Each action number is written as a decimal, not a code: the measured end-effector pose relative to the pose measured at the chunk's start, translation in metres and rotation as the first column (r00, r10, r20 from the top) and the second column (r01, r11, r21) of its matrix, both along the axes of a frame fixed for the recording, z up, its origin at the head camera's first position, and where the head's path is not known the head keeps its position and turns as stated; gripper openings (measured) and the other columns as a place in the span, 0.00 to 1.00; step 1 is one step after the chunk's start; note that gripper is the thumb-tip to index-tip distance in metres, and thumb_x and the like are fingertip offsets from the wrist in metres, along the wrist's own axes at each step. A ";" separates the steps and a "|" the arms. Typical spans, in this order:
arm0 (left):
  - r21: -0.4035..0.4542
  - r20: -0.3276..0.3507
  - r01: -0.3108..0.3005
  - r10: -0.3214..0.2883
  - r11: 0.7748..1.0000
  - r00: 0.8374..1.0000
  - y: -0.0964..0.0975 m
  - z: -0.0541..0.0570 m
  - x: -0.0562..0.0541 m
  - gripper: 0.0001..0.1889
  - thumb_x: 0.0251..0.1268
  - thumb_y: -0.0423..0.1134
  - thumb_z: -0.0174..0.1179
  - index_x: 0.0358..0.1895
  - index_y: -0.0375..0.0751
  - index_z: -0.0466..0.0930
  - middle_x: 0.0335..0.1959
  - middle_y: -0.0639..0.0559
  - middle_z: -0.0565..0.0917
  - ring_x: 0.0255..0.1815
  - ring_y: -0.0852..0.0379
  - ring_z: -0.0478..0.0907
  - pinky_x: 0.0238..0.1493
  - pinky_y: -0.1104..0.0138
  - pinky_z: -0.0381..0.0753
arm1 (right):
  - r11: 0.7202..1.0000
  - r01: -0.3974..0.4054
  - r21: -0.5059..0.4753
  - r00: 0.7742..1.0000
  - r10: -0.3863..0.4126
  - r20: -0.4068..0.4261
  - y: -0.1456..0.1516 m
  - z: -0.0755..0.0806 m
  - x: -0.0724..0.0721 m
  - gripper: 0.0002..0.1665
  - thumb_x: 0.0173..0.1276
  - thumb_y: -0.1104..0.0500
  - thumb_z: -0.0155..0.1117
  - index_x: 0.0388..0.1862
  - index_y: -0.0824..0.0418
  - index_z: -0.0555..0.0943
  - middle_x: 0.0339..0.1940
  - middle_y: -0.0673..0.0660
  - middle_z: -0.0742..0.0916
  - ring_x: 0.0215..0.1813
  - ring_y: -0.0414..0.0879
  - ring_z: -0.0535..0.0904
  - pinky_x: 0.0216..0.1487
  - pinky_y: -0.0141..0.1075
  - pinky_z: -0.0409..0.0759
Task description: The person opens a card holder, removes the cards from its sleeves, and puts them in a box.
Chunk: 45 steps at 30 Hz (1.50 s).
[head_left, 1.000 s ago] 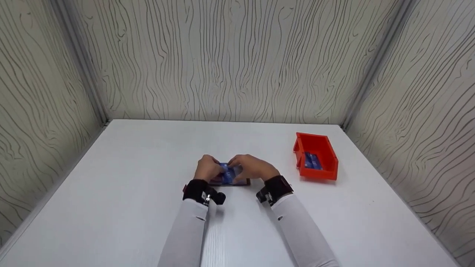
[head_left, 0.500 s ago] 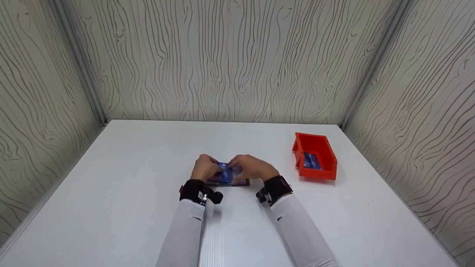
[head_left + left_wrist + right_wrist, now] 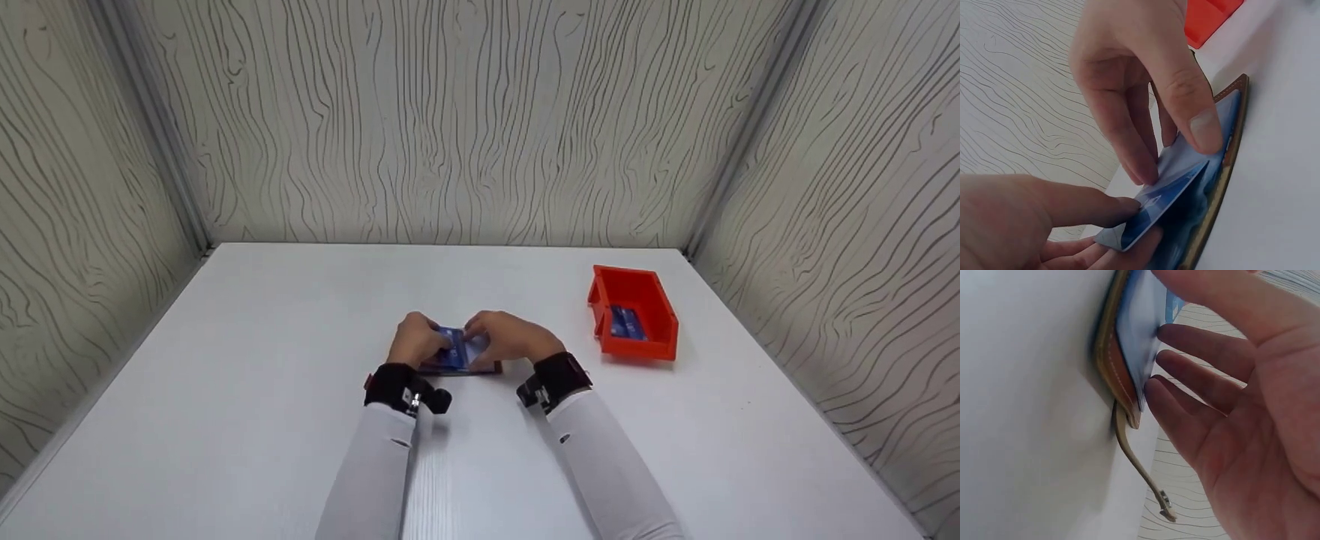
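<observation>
Between the two hands a card holder with a brown stitched cover [image 3: 1237,85] lies open on the table, showing a clear, bluish sleeve page [image 3: 1139,337]. My left hand [image 3: 415,341] pinches a blue card [image 3: 1158,198] between thumb and fingers. That card tilts over the holder, its far end against the page. From the right, my right hand [image 3: 517,337] spans the page: the thumb lies along its near side and the relaxed fingers [image 3: 1207,340] touch its far edge. Its palm hides part of the holder in the head view.
An orange-red bin [image 3: 664,315] stands on the white table [image 3: 247,390] to the right, with blue cards [image 3: 626,322] inside. A narrow strap with a metal snap [image 3: 1140,467] sticks out from the holder. Wood-patterned panels [image 3: 420,135] enclose the table's back and sides.
My left hand has shifted slightly left with the blue card, and more pale page shows beside my right thumb. The right hand stays nearly still.
</observation>
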<state>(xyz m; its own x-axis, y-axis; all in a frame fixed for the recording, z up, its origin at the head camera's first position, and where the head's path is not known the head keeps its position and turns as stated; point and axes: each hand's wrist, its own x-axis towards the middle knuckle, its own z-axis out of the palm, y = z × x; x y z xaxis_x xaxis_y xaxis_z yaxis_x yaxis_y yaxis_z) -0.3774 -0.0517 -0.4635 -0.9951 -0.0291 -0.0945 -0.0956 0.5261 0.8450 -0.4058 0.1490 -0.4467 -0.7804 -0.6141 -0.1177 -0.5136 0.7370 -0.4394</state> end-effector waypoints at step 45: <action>0.203 0.025 -0.034 0.030 0.979 0.999 -0.035 0.017 0.002 0.25 0.72 0.31 0.66 0.70 0.31 0.78 0.62 0.27 0.86 0.58 0.40 0.90 0.60 0.54 0.91 | 0.999 0.019 -0.044 1.000 -0.019 0.005 0.004 0.008 -0.001 0.28 0.72 0.53 0.78 0.67 0.62 0.86 0.74 0.61 0.84 0.76 0.59 0.80 0.79 0.54 0.78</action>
